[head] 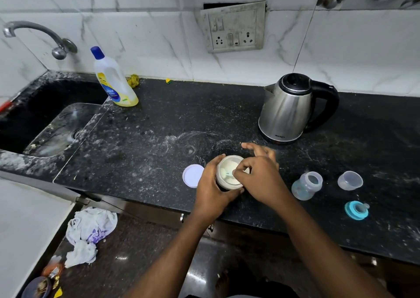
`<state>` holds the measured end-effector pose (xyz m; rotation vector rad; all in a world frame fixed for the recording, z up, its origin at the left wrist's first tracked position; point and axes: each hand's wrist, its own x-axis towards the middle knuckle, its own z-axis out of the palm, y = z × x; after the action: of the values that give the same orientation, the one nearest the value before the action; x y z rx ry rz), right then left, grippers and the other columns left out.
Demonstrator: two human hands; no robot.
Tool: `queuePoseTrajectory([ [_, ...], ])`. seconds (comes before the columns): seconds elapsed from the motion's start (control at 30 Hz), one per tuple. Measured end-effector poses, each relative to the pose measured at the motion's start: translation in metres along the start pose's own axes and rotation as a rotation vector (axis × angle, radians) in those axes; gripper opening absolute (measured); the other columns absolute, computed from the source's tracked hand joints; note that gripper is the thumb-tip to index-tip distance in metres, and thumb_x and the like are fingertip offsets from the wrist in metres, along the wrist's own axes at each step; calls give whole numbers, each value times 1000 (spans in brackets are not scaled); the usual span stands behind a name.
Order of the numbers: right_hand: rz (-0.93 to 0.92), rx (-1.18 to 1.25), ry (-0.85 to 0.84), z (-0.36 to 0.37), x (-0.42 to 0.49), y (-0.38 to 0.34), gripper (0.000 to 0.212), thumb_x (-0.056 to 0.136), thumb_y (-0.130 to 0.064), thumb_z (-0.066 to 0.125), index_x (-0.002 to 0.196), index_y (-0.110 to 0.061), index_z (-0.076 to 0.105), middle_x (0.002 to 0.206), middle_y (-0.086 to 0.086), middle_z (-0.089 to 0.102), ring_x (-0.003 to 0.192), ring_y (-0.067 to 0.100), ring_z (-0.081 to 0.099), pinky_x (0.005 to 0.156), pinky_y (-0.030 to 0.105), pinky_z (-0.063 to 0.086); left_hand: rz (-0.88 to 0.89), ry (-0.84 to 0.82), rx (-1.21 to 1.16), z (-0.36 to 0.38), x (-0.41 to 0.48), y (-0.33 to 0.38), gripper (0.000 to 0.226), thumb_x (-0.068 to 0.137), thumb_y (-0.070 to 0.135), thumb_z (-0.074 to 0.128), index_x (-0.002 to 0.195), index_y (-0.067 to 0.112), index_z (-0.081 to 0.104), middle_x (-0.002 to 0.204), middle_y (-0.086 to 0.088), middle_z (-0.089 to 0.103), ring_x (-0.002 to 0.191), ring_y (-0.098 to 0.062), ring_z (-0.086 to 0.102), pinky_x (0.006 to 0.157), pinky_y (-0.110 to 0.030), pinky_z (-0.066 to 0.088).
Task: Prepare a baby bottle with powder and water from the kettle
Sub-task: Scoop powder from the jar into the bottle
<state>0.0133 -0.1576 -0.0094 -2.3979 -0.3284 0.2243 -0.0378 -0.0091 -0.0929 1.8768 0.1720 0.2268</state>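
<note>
An open jar of white powder [227, 172] stands near the front of the black counter [159, 125]. My left hand [212, 184] grips the jar's side. My right hand [259, 175] reaches over its mouth and pinches a small pale-green scoop [228, 173] inside it. The jar's white lid [192, 175] lies flat just left of the jar. To the right stands the open clear baby bottle [306, 185], with its clear cap [350, 180] and its teal ring with teat [356, 210] lying apart. A steel kettle [291, 109] with a black handle sits behind.
A dark sink [52, 125] with a wall tap [38, 36] is at the left. A yellow dish-liquid bottle [114, 79] stands by the sink corner. A wall socket panel [234, 27] is above the counter. A crumpled white bag [91, 234] lies on the floor.
</note>
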Motion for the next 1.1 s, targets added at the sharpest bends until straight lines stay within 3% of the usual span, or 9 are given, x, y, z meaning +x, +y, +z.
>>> queuePoseTrajectory([
  [0.37, -19, -16, 11, 1, -2, 1, 9, 83, -21, 77, 74, -19, 79, 157, -18, 44, 143, 14, 25, 94, 29, 12, 26, -11, -18, 3, -3, 3, 94, 68, 25, 97, 149, 29, 48, 145, 24, 58, 136, -6, 58, 110, -25, 49],
  [0.6, -31, -30, -6, 0, -3, 1, 10, 83, -22, 76, 74, -20, 78, 157, -19, 43, 143, 14, 25, 97, 32, 14, 34, -11, -12, 4, -1, 0, 94, 69, 24, 97, 149, 25, 49, 146, 19, 60, 136, -9, 59, 110, -27, 49],
  [0.9, -16, 11, 17, -1, 1, 8, 14, 82, -22, 76, 69, -23, 76, 154, -20, 46, 141, 13, 26, 97, 32, 14, 30, -12, 48, 3, 2, -3, 96, 68, 26, 98, 148, 35, 47, 147, 18, 59, 137, -7, 57, 111, -26, 48],
  [1.1, 26, 166, 141, -2, 3, 29, 16, 87, -20, 76, 73, -26, 77, 136, -20, 52, 128, 5, 30, 105, 37, 27, 43, -17, 95, 1, 5, -1, 99, 68, 24, 97, 152, 28, 46, 149, 9, 55, 139, -3, 50, 117, -31, 43],
])
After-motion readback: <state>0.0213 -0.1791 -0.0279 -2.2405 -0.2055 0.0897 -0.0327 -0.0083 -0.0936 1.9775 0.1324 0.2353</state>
